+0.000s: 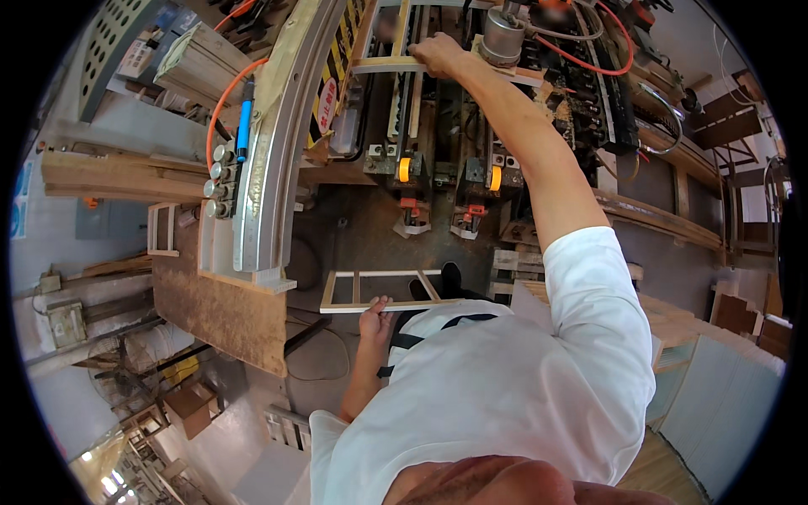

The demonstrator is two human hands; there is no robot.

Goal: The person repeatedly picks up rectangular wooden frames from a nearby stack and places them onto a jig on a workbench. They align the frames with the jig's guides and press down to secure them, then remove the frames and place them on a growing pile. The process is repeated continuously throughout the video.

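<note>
My left hand [376, 318] is closed around the near rail of a small pale wooden frame [356, 288], held low beside my waist. Crossbars divide that frame into sections. My right arm reaches far forward over a machine [480, 168]. At its end, my right hand [442, 55] is closed on the near corner of another wooden frame [383, 65], which lies across the machine's rails. The fingertips there are partly hidden behind the hand. Just right of this hand stands a round metal cylinder [502, 39] with a hose.
Left of the machine runs a long metal beam [271, 160] with a blue air gun [244, 130] and orange hose. A brown board [223, 311] stands below it. Orange-marked clamps [405, 170] jut toward me. Stacked timber [665, 220] lies at right; a pallet [515, 268] sits near my feet.
</note>
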